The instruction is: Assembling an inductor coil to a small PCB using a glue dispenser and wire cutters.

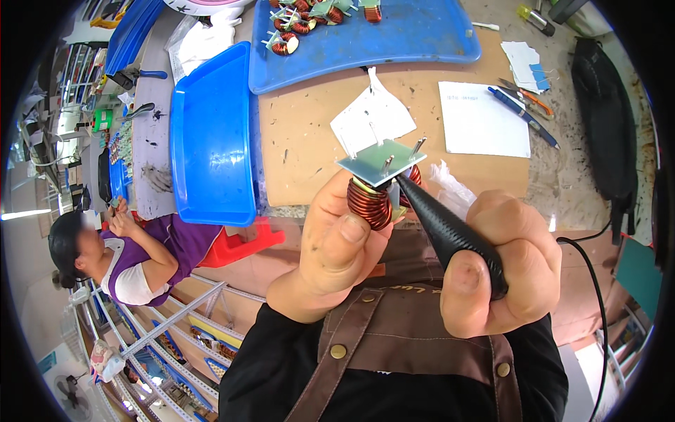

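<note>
My left hand is closed around a copper-wound choke coil. A square pale green board sits on top of the coil, slightly tilted, with metal pins sticking up through it. My right hand grips a black tapered tool with a textured surface. Its narrow tip points up and left, and meets or comes very close to the board's underside beside the windings. The exact contact point is hidden under the board. Both hands are raised in front of my brown apron, over the near bench edge.
A blue tray with several similar coils stands at the back. Left of it is another blue tray. White paper, a blue pen and a black pouch lie rightward. A co-worker sits at left.
</note>
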Demonstrator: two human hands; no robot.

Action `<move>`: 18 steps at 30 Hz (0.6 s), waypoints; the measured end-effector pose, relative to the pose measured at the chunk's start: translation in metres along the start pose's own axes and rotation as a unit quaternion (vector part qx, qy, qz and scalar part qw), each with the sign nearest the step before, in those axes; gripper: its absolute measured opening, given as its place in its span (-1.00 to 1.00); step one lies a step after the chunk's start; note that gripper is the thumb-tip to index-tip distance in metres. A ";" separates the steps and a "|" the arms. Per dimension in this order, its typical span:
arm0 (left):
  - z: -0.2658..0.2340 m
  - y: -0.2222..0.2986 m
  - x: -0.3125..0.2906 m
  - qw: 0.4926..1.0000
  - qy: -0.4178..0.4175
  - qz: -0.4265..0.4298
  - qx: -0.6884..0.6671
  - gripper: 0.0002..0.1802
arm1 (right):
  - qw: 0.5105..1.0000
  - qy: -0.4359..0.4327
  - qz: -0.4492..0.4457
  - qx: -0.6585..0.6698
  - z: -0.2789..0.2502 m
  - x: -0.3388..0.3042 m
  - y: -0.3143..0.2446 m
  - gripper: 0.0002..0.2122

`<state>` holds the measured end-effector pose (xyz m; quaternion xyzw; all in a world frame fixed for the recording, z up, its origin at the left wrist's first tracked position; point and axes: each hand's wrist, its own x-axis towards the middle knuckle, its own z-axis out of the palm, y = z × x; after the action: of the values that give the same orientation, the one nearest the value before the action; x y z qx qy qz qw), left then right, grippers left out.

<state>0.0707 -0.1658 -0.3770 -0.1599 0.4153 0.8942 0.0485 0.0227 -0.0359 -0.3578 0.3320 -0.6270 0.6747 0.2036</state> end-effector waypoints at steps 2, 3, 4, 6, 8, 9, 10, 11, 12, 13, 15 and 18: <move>0.001 0.001 -0.001 1.000 0.009 -0.012 -0.008 -0.07 | 1.000 -0.006 0.010 -0.006 0.000 0.000 0.000 -0.76; 0.002 0.002 0.000 1.000 0.009 -0.013 -0.007 -0.07 | 1.000 -0.001 0.006 0.004 0.001 0.000 0.000 -0.76; 0.002 0.003 0.000 1.000 0.003 -0.014 -0.007 -0.06 | 1.000 0.004 0.001 0.015 0.002 0.001 0.000 -0.76; 0.002 0.003 0.001 1.000 -0.002 -0.014 -0.007 -0.05 | 1.000 0.001 0.002 0.018 0.002 0.001 0.000 -0.75; 0.002 0.001 0.001 1.000 0.006 0.002 -0.011 -0.05 | 1.000 0.000 0.001 0.018 0.003 0.001 0.000 -0.75; 0.003 0.000 0.002 1.000 0.004 0.001 -0.010 -0.05 | 1.000 0.009 -0.005 0.017 0.004 0.000 0.000 -0.75; 0.003 0.000 0.002 1.000 0.000 0.000 -0.009 -0.05 | 1.000 0.019 -0.011 0.016 0.004 0.000 0.000 -0.74; 0.002 0.000 0.002 1.000 0.000 0.002 -0.007 -0.06 | 1.000 0.018 -0.011 0.018 0.004 0.000 -0.001 -0.74; 0.000 0.000 0.001 1.000 0.002 0.003 -0.007 -0.06 | 1.000 0.010 0.002 0.008 0.003 -0.001 -0.001 -0.74; -0.001 0.000 0.001 1.000 0.003 0.003 -0.006 -0.06 | 1.000 0.003 0.015 -0.002 0.003 -0.001 -0.002 -0.75; 0.000 0.000 0.001 1.000 0.000 -0.001 -0.005 -0.07 | 1.000 0.021 0.007 -0.002 0.005 -0.001 -0.001 -0.75; 0.002 0.000 0.001 1.000 0.006 0.006 -0.013 -0.06 | 1.000 0.026 -0.008 0.010 0.007 0.000 0.002 -0.75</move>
<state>0.0690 -0.1643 -0.3761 -0.1632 0.4049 0.8989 0.0384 0.0227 -0.0427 -0.3592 0.3214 -0.6118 0.6878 0.2221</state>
